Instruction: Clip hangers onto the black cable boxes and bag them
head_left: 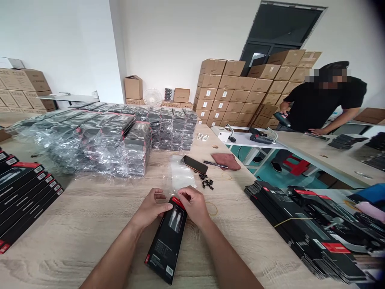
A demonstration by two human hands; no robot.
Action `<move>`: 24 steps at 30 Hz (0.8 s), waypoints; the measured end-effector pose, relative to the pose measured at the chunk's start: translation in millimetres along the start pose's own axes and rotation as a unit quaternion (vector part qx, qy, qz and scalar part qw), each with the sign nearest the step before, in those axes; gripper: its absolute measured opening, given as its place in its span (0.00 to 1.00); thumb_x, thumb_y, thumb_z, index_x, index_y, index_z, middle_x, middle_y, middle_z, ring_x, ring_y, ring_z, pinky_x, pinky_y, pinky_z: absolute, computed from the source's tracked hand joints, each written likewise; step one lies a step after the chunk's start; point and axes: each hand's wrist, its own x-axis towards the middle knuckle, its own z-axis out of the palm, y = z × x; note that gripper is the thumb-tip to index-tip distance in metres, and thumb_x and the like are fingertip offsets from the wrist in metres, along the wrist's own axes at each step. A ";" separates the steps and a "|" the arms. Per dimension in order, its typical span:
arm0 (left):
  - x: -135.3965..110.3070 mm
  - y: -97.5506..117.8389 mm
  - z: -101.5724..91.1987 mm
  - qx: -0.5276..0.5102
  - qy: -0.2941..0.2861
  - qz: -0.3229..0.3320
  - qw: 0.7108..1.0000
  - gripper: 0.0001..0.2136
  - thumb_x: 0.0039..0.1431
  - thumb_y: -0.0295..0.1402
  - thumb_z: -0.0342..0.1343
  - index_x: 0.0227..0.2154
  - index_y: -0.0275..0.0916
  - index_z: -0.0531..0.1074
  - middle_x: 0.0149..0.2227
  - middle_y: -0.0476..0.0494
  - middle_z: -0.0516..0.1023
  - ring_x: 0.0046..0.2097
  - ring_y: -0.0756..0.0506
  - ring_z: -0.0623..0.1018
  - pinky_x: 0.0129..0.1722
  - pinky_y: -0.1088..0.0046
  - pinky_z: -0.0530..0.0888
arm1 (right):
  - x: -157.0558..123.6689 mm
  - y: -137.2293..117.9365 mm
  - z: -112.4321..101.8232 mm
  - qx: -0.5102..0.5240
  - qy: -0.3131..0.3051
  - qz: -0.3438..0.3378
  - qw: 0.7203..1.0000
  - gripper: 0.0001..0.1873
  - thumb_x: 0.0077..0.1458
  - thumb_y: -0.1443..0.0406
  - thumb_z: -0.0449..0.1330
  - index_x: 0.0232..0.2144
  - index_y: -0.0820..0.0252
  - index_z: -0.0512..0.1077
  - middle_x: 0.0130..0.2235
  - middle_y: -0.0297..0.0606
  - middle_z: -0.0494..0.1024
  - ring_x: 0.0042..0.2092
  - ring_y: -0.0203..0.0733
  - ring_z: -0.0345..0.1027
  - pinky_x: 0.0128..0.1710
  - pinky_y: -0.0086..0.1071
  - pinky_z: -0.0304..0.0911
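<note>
A black retail box (pixel 165 245) with a red top end lies slanted on the wooden table, and its window shows a pair of white cable connectors. My left hand (pixel 153 208) is closed at the upper left corner of the box, thumb pressed against its edge. At the upper right corner, my right hand (pixel 194 204) is in a pinch, fingertips at the near end of a clear plastic bag (pixel 182 174). The bag lies flat just beyond the box; how far its mouth reaches over the red end is hard to see.
Bagged boxes (pixel 114 140) are stacked at the back left. More black boxes stand at left (pixel 27 204) and right (pixel 288 216). Beyond my hands are a phone (pixel 195 164), small black clips (pixel 207 182) and a brown cloth (pixel 228 161). A co-worker (pixel 325 100) stands behind another table.
</note>
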 end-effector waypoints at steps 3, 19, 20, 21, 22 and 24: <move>-0.9 1.4 -1.3 0.001 0.004 0.012 1.000 0.31 0.39 0.40 0.68 0.46 0.39 0.61 0.52 0.34 0.67 0.35 0.48 0.76 0.32 0.71 0.71 | -1.6 -0.2 -2.3 -0.010 0.004 -0.009 1.000 0.07 0.55 0.65 0.56 0.28 0.56 0.74 0.29 0.35 0.75 0.29 0.37 0.68 0.30 0.31 0.65; -0.6 -1.1 6.3 0.024 0.045 0.048 0.998 0.29 0.39 0.31 0.67 0.46 0.38 0.64 0.55 0.34 0.66 0.43 0.41 0.77 0.43 0.64 0.72 | -5.8 4.2 -3.4 -0.058 0.004 -0.007 0.998 0.07 0.56 0.65 0.55 0.29 0.55 0.74 0.30 0.35 0.75 0.32 0.38 0.69 0.33 0.31 0.64; 0.1 -1.1 6.4 0.014 0.038 0.057 0.998 0.27 0.40 0.31 0.67 0.46 0.38 0.65 0.56 0.34 0.67 0.44 0.42 0.77 0.43 0.64 0.72 | -5.6 3.8 -3.8 -0.061 0.003 -0.010 0.998 0.08 0.56 0.65 0.55 0.29 0.55 0.74 0.31 0.35 0.75 0.32 0.38 0.69 0.33 0.31 0.63; 0.7 -1.2 6.7 0.006 0.030 0.068 0.997 0.27 0.41 0.31 0.66 0.46 0.38 0.66 0.56 0.35 0.67 0.44 0.42 0.77 0.44 0.64 0.73 | -5.3 3.4 -4.0 -0.063 0.001 -0.014 0.998 0.08 0.57 0.65 0.55 0.30 0.55 0.74 0.31 0.35 0.75 0.32 0.38 0.69 0.33 0.31 0.63; 1.0 -1.2 7.2 0.004 0.022 0.079 0.997 0.26 0.42 0.31 0.65 0.47 0.38 0.66 0.56 0.36 0.68 0.44 0.42 0.77 0.44 0.64 0.73 | -5.1 3.1 -3.9 -0.065 -0.002 -0.018 0.998 0.08 0.57 0.64 0.55 0.30 0.55 0.74 0.31 0.35 0.75 0.32 0.38 0.68 0.33 0.31 0.63; 0.7 -0.5 8.7 0.013 0.015 0.098 0.995 0.25 0.45 0.30 0.63 0.49 0.39 0.67 0.55 0.37 0.69 0.46 0.42 0.76 0.45 0.65 0.72 | -4.8 2.7 -3.5 -0.067 -0.003 -0.026 0.997 0.08 0.57 0.64 0.55 0.30 0.55 0.74 0.30 0.36 0.75 0.31 0.38 0.68 0.33 0.31 0.63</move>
